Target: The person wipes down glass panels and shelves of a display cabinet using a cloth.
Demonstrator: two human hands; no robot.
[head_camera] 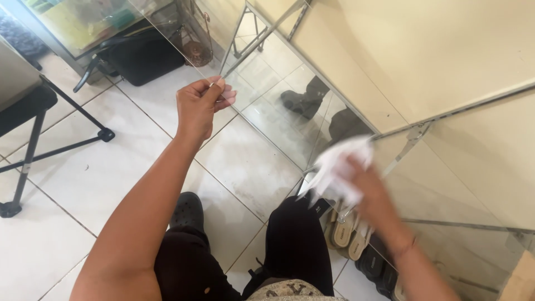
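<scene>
Overhead, from the head camera, the person stood over a pale tiled floor [111, 167] with both arms stretched forward; the left hand [199, 106] was raised near the middle of the view, its fingers [223, 92] pinched on the thin top edge of a clear glass pane [278, 106], thumb on the near side and the other fingers curled over the far side; the pane ran slantwise from the upper left down toward the right, and through it the floor tiles showed.

Lower and to the right, the right hand [365, 187] was blurred; its fingers were clenched around a crumpled white cloth [337, 170], which lay pressed against the face of the glass pane; how tightly the cloth was gripped could not be told through the blur.

Beyond the pane, a cream wall [434, 50] carried metal rails [446, 114] and brackets; a dark pair of shoes [304, 100] stood on the floor near the wall, seen through the glass; light sandals [348, 231] lay side by side just below the right hand.

At the left edge stood a black chair frame [33, 150], and beyond it a black bag [146, 56] under a glass-topped surface [83, 22]; the person's dark trousers [295, 245] and one black clog [187, 209] filled the bottom of the view.
</scene>
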